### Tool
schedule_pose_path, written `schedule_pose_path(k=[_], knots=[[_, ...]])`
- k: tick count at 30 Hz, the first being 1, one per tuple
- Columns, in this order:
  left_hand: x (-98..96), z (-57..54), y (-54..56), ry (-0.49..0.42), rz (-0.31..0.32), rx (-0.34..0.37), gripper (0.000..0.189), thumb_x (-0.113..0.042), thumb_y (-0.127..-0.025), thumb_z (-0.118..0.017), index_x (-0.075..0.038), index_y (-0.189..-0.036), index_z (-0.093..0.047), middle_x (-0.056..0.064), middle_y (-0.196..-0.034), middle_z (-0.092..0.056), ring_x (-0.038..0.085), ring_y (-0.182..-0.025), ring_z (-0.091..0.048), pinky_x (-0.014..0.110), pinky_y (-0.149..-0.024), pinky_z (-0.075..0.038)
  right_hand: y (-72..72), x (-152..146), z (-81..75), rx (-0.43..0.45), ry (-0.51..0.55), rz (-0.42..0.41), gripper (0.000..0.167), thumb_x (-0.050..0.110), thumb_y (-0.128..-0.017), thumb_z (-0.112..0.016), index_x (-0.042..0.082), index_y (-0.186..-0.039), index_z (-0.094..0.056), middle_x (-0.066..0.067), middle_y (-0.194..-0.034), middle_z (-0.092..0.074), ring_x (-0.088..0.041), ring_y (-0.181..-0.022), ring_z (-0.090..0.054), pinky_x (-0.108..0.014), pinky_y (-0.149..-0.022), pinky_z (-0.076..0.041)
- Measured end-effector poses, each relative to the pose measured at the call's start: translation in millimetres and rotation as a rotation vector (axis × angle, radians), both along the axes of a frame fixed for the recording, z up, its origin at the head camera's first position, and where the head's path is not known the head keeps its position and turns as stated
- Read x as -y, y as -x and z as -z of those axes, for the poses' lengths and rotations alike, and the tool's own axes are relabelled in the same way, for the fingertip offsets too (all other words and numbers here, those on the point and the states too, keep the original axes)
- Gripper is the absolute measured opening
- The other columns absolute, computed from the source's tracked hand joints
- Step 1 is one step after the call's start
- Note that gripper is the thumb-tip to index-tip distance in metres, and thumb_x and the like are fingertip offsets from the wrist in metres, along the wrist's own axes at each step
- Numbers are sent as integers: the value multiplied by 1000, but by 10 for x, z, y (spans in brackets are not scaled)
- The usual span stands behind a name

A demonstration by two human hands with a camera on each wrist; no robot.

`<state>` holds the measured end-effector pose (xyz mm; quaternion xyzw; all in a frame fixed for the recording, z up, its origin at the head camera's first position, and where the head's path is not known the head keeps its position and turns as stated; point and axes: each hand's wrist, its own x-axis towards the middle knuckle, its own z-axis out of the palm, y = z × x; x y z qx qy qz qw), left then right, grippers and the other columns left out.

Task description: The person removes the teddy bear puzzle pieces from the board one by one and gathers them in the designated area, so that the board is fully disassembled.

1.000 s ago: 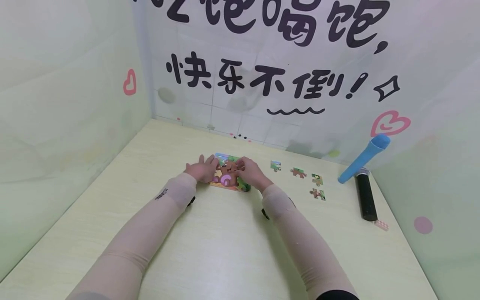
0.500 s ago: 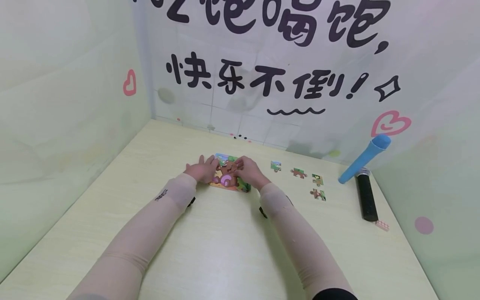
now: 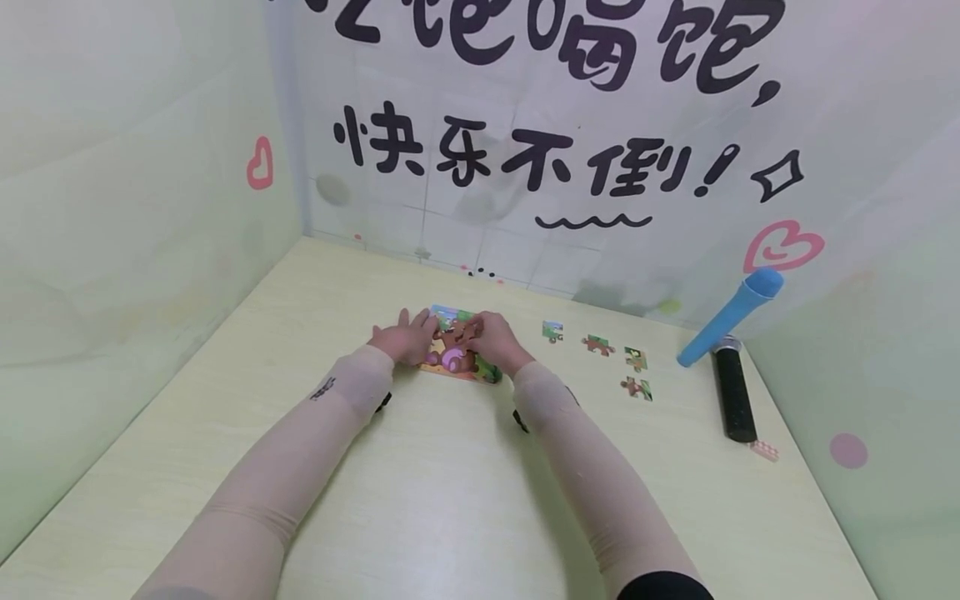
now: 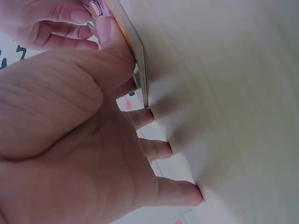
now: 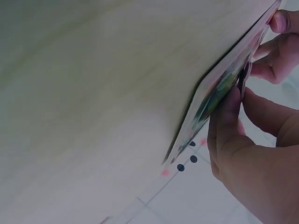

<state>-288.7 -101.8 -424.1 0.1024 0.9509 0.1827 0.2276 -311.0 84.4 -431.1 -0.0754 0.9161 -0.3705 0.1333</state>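
Note:
A small jigsaw puzzle board [image 3: 459, 374] with a brown bear picture lies on the table between the two hands. My left hand [image 3: 405, 342] rests at its left edge. In the left wrist view the thumb [image 4: 114, 46] lies over the board's edge while the other fingers, spread and straight, touch the table. Over the right part of the picture, my right hand [image 3: 498, 342] pinches a puzzle piece [image 5: 246, 77] between thumb and fingers. That piece stands tilted close against the picture, mostly covered by the fingers.
Loose puzzle pieces lie to the right: a blue-green one [image 3: 552, 331], a brown one [image 3: 597, 345] and others [image 3: 636, 388] beyond. At the far right are a blue tapered tube [image 3: 727, 321] and a black microphone [image 3: 733, 396]. A printed cloth wall [image 3: 480, 225] stands behind.
My right hand and forearm have shifted slightly left, with the fingers still on the piece over the board. The left hand keeps its place.

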Motion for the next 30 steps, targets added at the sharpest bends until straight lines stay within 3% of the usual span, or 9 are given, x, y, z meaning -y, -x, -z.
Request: schedule_pose_path(k=[5,12,21,30], knots=[[4,-14,-9,0,4,-3,54,-11,-106,-42,-12,-158,-26,11,-171,4,43,-153,12,81,-109,-3,14,-8,-4,57,23,31,46,-3,-96,-65,1,-141,-55,-19,-133,-60,-33,-124,-57,-42,-103,-51],[13,-2,-2,-3,-2,-4,56,-11,-107,-38,-13,-161,-21,10,-171,4,42,-153,13,80,-109,-2,18,-15,-3,78,113,45,44,-11,-93,-64,2,-134,-54,-17,-121,-56,-30,-108,-58,-38,-89,-55],[21,25,6,-6,3,-2,59,-6,-105,-40,-13,-161,-22,11,-171,4,44,-152,12,81,-108,-2,18,-21,-10,101,141,50,45,-10,-95,-61,2,-138,-55,-16,-120,-58,-27,-104,-62,-36,-88,-57],[25,41,24,-6,1,-1,58,-8,-106,-40,-13,-161,-22,10,-171,5,43,-152,13,81,-109,-2,34,-82,-13,156,259,63,48,-14,-93,-60,4,-137,-53,-14,-117,-55,-22,-96,-60,-28,-81,-57]])
